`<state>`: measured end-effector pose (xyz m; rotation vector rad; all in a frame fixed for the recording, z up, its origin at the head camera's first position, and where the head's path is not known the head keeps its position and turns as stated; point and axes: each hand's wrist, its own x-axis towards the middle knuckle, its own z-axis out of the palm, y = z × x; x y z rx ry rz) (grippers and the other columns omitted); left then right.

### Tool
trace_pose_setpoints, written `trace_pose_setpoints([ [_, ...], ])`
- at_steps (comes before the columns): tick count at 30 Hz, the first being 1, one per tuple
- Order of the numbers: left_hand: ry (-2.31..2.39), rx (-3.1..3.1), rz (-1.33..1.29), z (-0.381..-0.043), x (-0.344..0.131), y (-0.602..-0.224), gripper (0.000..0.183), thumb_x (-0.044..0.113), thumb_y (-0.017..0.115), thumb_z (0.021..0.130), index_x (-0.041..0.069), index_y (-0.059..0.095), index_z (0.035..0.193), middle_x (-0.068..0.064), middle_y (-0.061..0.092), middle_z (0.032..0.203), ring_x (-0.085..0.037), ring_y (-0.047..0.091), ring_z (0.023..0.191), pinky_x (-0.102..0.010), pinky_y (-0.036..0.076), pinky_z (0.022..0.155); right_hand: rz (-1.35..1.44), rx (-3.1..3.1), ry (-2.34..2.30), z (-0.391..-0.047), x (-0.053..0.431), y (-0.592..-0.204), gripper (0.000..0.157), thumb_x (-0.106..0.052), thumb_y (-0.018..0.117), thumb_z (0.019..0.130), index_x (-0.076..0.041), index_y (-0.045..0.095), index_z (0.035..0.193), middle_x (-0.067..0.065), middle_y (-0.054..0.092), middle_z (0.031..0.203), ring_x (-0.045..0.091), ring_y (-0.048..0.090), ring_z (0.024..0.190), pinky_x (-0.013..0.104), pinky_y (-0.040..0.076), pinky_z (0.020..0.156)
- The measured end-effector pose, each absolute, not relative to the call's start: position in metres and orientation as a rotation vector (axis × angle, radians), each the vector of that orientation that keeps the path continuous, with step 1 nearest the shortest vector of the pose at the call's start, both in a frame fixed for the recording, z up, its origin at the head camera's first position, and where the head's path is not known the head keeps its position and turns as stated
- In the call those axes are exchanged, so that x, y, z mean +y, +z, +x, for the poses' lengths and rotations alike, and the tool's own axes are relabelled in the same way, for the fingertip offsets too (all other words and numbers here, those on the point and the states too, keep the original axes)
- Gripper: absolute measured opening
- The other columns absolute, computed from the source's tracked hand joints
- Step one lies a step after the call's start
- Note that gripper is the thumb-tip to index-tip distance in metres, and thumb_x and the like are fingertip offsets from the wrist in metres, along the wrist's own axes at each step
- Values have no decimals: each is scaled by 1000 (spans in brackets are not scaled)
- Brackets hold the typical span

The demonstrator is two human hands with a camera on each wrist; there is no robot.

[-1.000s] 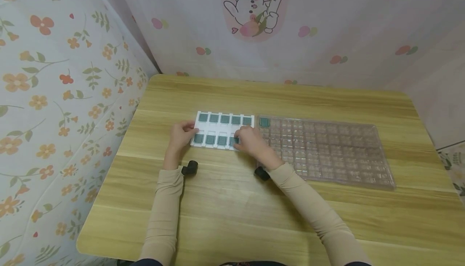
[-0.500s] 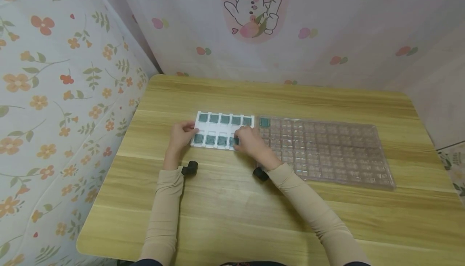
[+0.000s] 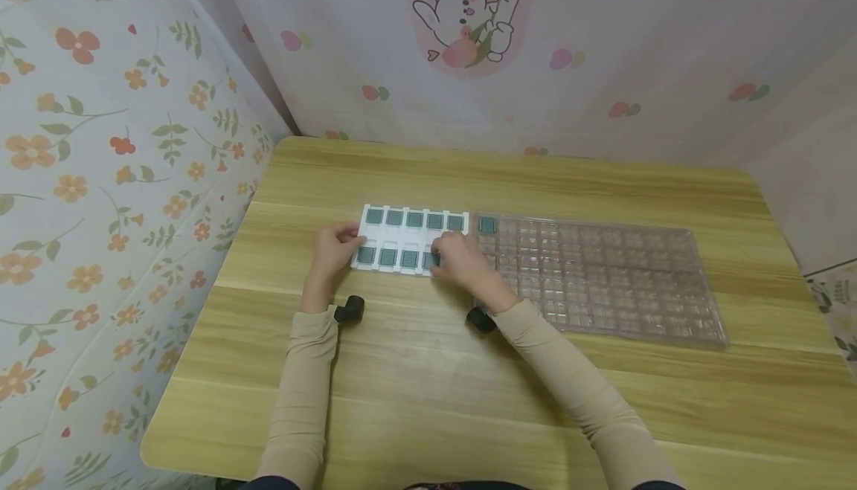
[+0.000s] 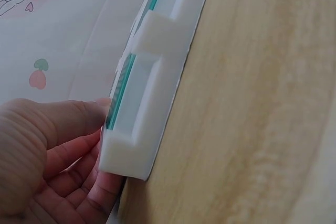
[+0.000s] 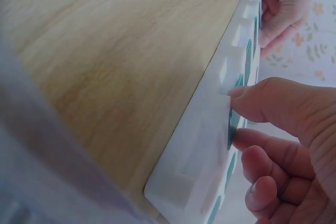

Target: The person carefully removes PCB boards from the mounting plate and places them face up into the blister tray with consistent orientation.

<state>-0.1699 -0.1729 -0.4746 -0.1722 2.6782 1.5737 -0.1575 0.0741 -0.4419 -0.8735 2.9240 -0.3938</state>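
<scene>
A white foam-like tray [image 3: 405,237] holds two rows of thin green square chips [image 3: 387,257], their faces dotted like a grid. My left hand [image 3: 332,252] grips the tray's left end; in the left wrist view its thumb lies along the rim beside a green chip [image 4: 121,95], with the other fingers lower down. Over the tray's front right part is my right hand [image 3: 463,261]. In the right wrist view its thumb and index finger pinch one green chip [image 5: 233,124], which appears on edge at its slot. The right hand hides the front right corner slot in the head view.
Right of the white tray lies a large clear plastic tray [image 3: 609,279] with many compartments; one green chip [image 3: 487,225] sits in its back left compartment. Both rest on a wooden table [image 3: 415,393]. A patterned curtain [image 3: 335,44] hangs behind the table's back edge.
</scene>
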Motion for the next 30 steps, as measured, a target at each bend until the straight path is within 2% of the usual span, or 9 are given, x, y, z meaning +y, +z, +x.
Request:
trace_pose_setpoints([
  [7, 1617, 2642, -168, -171, -173, -475, 30, 3, 67, 84, -9, 63, 111, -24, 63, 99, -27, 58, 84, -17, 43, 65, -864, 2914, -435, -158, 76, -440, 25, -18, 76, 74, -1, 70, 91, 12, 67, 87, 24, 62, 77, 39, 51, 74],
  [9, 1618, 2639, -166, -171, -173, -475, 30, 3, 66, 84, -9, 62, 111, -24, 63, 99, -27, 58, 84, -17, 43, 64, -866, 2920, -428, -159, 77, -438, 24, -18, 76, 74, -2, 71, 90, 11, 68, 87, 25, 63, 78, 50, 45, 88],
  [11, 1616, 2642, -165, -171, -173, -475, 30, 3, 67, 84, -9, 63, 111, -24, 63, 99, -27, 58, 84, -17, 43, 64, -873, 2937, -418, -159, 78, -438, 24, -18, 77, 73, -2, 71, 90, 11, 68, 87, 25, 63, 79, 48, 46, 87],
  [14, 1618, 2642, -164, -171, -174, -475, 30, 3, 67, 84, -9, 63, 111, -24, 63, 98, -27, 58, 84, -17, 43, 64, -873, 2949, -420, -160, 81, -437, 24, -18, 77, 73, -2, 71, 89, 12, 69, 86, 26, 63, 80, 52, 41, 93],
  [16, 1619, 2641, -167, -171, -174, -475, 30, 3, 67, 83, -9, 63, 111, -24, 63, 98, -28, 58, 84, -17, 43, 65, -856, 2946, -440, -161, 83, -436, 24, -17, 77, 73, 0, 71, 90, 12, 69, 87, 26, 63, 80, 42, 49, 82],
  [18, 1615, 2646, -159, -171, -174, -475, 31, 3, 67, 84, -10, 62, 111, -25, 63, 98, -28, 58, 84, -17, 43, 65, -836, 2936, -453, -162, 85, -435, 25, -16, 76, 73, 0, 71, 91, 13, 69, 87, 25, 63, 78, 39, 50, 79],
  [19, 1610, 2650, -153, -171, -174, -475, 31, 3, 67, 84, -10, 62, 111, -25, 63, 98, -29, 58, 84, -17, 43, 65, -824, 2930, -459, -162, 86, -434, 25, -16, 76, 73, 1, 71, 92, 13, 69, 88, 24, 62, 77, 35, 51, 71],
  [26, 1611, 2659, -136, -170, -174, -474, 30, 3, 67, 83, -11, 62, 110, -25, 64, 98, -30, 59, 85, -17, 44, 66, -785, 2907, -506, -165, 96, -432, 26, -14, 74, 75, 3, 69, 95, 15, 68, 93, 17, 55, 62, 28, 48, 57],
  [30, 1611, 2667, -124, -170, -174, -475, 29, 2, 67, 83, -11, 63, 110, -25, 64, 97, -30, 60, 85, -17, 44, 66, -745, 2884, -570, -166, 102, -431, 25, -12, 72, 77, 4, 68, 96, 15, 67, 94, 15, 52, 60, 26, 46, 55],
])
